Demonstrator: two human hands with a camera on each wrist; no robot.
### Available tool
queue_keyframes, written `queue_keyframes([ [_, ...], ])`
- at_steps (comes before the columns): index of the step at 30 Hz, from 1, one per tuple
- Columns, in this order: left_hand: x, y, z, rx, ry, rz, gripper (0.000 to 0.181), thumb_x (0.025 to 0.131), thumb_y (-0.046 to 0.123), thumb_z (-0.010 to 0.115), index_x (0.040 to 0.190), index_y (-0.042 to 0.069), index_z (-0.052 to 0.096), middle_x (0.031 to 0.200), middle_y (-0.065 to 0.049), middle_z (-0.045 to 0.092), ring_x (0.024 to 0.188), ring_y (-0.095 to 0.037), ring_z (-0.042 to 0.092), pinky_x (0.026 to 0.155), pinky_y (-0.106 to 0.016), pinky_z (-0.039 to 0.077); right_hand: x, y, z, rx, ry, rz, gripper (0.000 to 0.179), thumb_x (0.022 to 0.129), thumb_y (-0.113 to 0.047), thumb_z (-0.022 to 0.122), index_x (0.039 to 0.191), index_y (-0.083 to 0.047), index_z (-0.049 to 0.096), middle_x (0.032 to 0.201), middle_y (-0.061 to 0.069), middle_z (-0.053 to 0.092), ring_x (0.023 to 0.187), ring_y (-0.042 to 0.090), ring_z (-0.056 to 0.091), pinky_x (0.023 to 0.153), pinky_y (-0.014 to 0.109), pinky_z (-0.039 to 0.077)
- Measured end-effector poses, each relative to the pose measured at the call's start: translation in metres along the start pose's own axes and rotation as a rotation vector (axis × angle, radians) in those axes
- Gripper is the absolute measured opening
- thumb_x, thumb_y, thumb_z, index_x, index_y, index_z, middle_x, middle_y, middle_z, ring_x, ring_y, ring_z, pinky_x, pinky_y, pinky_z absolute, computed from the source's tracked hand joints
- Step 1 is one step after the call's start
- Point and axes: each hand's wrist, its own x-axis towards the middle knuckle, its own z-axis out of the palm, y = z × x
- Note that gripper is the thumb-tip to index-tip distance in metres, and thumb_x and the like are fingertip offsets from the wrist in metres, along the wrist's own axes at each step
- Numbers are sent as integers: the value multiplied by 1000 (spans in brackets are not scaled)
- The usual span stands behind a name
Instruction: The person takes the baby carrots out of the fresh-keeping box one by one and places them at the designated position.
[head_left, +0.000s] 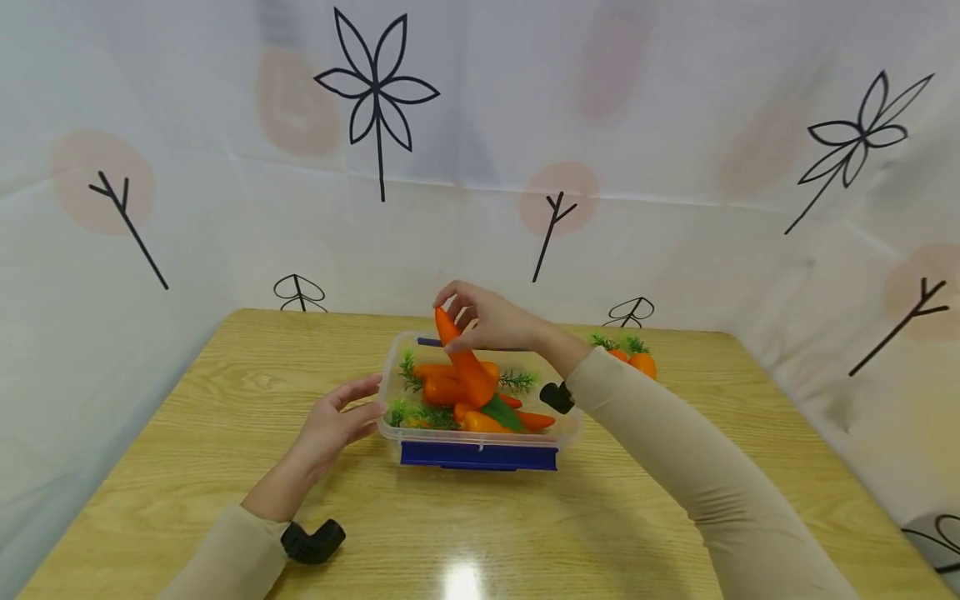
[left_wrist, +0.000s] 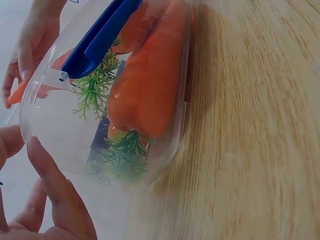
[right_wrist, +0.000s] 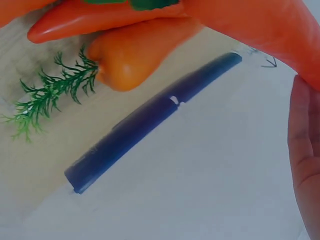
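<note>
A clear plastic box (head_left: 480, 435) with blue latches (head_left: 480, 455) stands on the table, holding several toy carrots (head_left: 444, 390) with feathery green tops. My right hand (head_left: 491, 321) pinches the narrow tip of an orange carrot (head_left: 467, 367) above the box. This carrot slants tip up, its thick end low over the others; whether it touches them I cannot tell. In the right wrist view the held carrot (right_wrist: 255, 25) crosses the top right corner. My left hand (head_left: 337, 423) is at the box's left side, fingers relaxed, with fingertips (left_wrist: 37, 145) touching the outside near the rim.
More orange pieces with green tops (head_left: 643, 365) lie on the wooden table (head_left: 300, 358) to the right of the box, partly behind my right forearm. A pale printed cloth (head_left: 465, 233) hangs along the back and sides of the table.
</note>
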Motion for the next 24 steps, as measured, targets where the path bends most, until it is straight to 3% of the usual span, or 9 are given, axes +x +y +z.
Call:
queue_keyframes([
  [6, 1, -2, -1, -5, -7, 5, 55, 89, 13, 64, 138, 4, 42, 135, -15, 38, 97, -11, 57, 84, -28, 49, 1, -1, 0, 93, 181, -93, 49, 79, -1, 73, 108, -5, 35, 100, 14, 53, 85, 26, 59, 76, 35, 53],
  [9, 1, -2, -1, -7, -5, 6, 55, 89, 14, 64, 138, 3, 43, 135, -15, 38, 96, -11, 57, 84, -28, 49, -1, 3, 2, 99, 191, -90, 46, 78, 0, 73, 100, -4, 33, 99, 15, 52, 86, 26, 58, 76, 35, 53],
  [15, 0, -1, 0, -5, 0, 2, 54, 89, 13, 64, 138, 3, 43, 135, -15, 39, 96, -12, 57, 84, -27, 49, -14, 18, -2, -74, 82, -26, 33, 76, -4, 76, 96, -3, 49, 94, 9, 55, 84, 20, 59, 76, 29, 52],
  [24, 0, -1, -1, -10, -2, 7, 55, 89, 13, 64, 138, 3, 42, 136, -15, 38, 95, -12, 58, 83, -27, 49, -34, 35, -11, -235, -133, 48, 34, 79, -7, 74, 110, -6, 60, 100, 3, 61, 93, 18, 58, 84, 32, 49],
])
